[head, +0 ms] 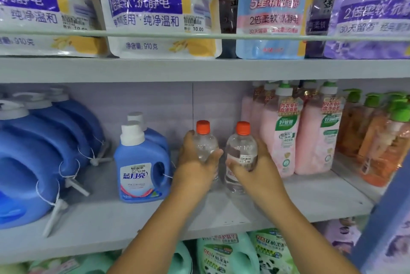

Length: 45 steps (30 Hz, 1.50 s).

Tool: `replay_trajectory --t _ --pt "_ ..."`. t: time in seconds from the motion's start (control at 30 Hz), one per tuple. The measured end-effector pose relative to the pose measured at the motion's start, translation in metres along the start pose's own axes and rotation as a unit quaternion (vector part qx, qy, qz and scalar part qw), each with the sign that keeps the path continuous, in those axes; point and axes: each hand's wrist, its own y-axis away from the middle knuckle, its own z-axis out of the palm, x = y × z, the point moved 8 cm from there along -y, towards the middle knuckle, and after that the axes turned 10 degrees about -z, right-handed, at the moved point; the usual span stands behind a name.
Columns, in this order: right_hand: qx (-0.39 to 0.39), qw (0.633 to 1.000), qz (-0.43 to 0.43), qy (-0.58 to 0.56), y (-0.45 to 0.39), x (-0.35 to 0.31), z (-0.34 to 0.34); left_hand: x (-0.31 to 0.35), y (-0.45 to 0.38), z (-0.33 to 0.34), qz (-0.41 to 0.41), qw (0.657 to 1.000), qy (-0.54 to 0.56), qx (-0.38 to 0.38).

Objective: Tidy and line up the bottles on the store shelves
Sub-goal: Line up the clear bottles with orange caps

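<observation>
Mid-task, both hands busy on the grey middle shelf point(221, 211). Left hand point(195, 163) grips the left clear plastic bottle with orange cap point(205, 140), fingers wrapped round its body, thumb across the front. Right hand point(250, 167) grips the right clear plastic bottle with orange cap point(240, 147), fingers clamped round its labelled side. Both bottles upright, just beside each other, caps about level; cannot tell if their bases touch the shelf, the hands hide them.

Landmark is the small blue detergent jug with white cap point(140, 163): the clear pair is just right of it, a second identical blue jug point(153, 134) stands right behind it. Left of the jug, the big blue detergent jugs with white tags point(44, 151) sit in a neat row front to back. Far right of the jug, past the clear pair, the pink pump bottles with green-white labels point(286, 136) and then the orange pump bottles with green pumps point(377, 136) look already ranked.

Judgement: neighbours look done; the clear pair is the step in hand, being set side by side. Left to do, likely: seat them, turn labels front (left bottle's label is not visible), square them to the shelf edge. Lower shelf's green jugs point(221, 256) barely in view, state unknown
</observation>
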Motion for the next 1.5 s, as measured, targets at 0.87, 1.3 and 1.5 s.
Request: replay_trajectory --t 0.87,1.3,1.5 --pt "0.184 0.975 0.122 -0.037 0.162 0.030 -0.307 0.081 0.195 0.147 -0.032 0.960 0.178 -0.213" --pt "0.303 0.939 0.163 0.008 0.266 0.103 -0.635 0.175 0.327 0.424 -0.058 0.926 0.204 -0.312" --pt "0.321 0.931 0.175 0.009 0.245 0.175 -0.691 0.209 0.327 0.513 -0.034 0.934 0.180 -0.308"
